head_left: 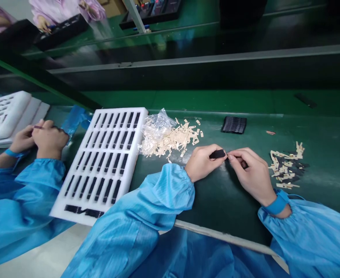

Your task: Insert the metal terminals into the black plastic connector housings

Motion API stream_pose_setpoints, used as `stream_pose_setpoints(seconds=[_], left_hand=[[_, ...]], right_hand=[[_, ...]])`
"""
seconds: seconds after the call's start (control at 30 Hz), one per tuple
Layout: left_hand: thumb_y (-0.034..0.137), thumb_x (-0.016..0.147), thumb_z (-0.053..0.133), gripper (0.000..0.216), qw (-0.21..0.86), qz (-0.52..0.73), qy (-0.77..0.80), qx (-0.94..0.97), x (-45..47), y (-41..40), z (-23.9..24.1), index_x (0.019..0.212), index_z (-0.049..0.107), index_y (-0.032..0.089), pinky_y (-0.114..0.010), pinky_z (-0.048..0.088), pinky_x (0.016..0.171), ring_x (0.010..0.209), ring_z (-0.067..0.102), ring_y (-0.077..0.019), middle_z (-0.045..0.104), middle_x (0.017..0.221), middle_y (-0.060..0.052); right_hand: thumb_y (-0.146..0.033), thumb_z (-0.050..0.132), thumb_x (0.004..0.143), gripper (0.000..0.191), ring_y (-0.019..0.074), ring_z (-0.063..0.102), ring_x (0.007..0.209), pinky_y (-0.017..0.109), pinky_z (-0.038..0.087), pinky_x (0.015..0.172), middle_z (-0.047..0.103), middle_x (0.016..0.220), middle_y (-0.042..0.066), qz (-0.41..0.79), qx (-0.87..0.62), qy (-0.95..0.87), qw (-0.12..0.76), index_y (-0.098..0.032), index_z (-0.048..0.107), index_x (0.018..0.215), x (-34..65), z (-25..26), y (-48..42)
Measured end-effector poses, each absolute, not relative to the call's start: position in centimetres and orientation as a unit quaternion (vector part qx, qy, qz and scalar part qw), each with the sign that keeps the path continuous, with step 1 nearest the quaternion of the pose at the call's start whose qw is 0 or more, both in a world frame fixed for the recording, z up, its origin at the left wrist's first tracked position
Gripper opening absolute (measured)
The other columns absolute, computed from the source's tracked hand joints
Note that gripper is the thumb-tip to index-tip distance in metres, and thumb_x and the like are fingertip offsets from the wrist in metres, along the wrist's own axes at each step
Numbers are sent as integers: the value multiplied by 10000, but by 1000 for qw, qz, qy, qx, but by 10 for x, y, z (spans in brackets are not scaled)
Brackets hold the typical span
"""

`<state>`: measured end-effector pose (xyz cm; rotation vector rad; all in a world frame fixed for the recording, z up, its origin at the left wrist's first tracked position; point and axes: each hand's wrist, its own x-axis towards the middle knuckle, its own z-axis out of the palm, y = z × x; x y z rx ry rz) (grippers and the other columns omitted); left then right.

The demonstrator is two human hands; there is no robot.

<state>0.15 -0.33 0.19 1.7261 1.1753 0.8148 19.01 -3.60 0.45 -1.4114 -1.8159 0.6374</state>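
Blue fabric sleeves (158, 200) reach over the green surface (230, 204). The left hand (200, 164) pinches a small black plastic strip (217, 154), right of the white slotted foam tray (71, 200); the right hand (251, 172) pinches its free end, likely so each grip steadies the other.

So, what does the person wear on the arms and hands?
The left hand and right hand are bare, with no gloves. The left sleeve and right sleeve are loose, light blue and finely striped, with gathered cuffs. A darker blue band circles the right wrist.
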Motion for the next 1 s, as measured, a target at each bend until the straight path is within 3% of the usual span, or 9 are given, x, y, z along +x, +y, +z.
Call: stream_pose_setpoints(seconds=[0.3, 0.47, 0.57, 0.63, 0.73, 0.9, 1.0], left_hand=[[203, 915, 611, 131, 401, 289, 446, 746, 0, -7, -3, 976, 721, 238, -275, 518, 811, 917, 705, -173, 767, 1000, -15], [339, 919, 673, 137, 450, 406, 506, 614, 1, 4, 4, 894, 677, 204, -253, 494, 726, 739, 612, -126, 680, 813, -1], [386, 943, 647, 188, 428, 512, 558, 493, 0, 12, 7, 908, 612, 204, -239, 446, 611, 591, 503, -89, 567, 713, 32], [409, 942, 654, 216, 454, 522, 549, 470, 0, 12, 8, 926, 585, 205, -231, 419, 558, 524, 473, -76, 530, 655, 55], [393, 936, 667, 216, 490, 485, 510, 514, 5, 5, 8, 924, 603, 187, -221, 438, 586, 547, 535, -81, 559, 622, 53], [373, 931, 689, 207, 445, 456, 472, 609, 7, -7, 1, 940, 669, 167, -206, 449, 616, 630, 572, -79, 665, 756, 7], [346, 927, 699, 174, 406, 463, 459, 640, 5, -10, -1, 943, 679, 173, -188, 435, 575, 590, 531, -61, 699, 812, 0]], right_hand=[[-216, 613, 968, 86, 149, 528, 603, 315, 422, 587, 624, 784, 9, 207, -542, -731, 358, -228, 677, 912, 190, 3, -35], [-218, 615, 945, 110, 155, 522, 594, 315, 430, 566, 602, 769, 16, 210, -602, -651, 411, -226, 657, 843, 193, 1, -33], [-248, 585, 987, 134, 171, 584, 642, 328, 465, 611, 676, 837, 36, 210, -594, -667, 398, -228, 717, 979, 194, 0, -32], [-237, 560, 1009, 186, 195, 664, 773, 341, 507, 721, 735, 937, 50, 220, -555, -718, 357, -234, 731, 1081, 193, -1, -33], [-247, 594, 1002, 151, 213, 702, 875, 344, 526, 812, 752, 927, 48, 218, -532, -748, 330, -230, 742, 1024, 191, -1, -33], [-162, 550, 983, 208, 207, 721, 917, 330, 539, 840, 779, 988, 44, 219, -521, -747, 349, -223, 747, 1013, 191, 0, -32], [-196, 549, 987, 210, 198, 726, 826, 328, 544, 771, 794, 970, 40, 243, -556, -707, 364, -225, 748, 1050, 193, 1, -32]])
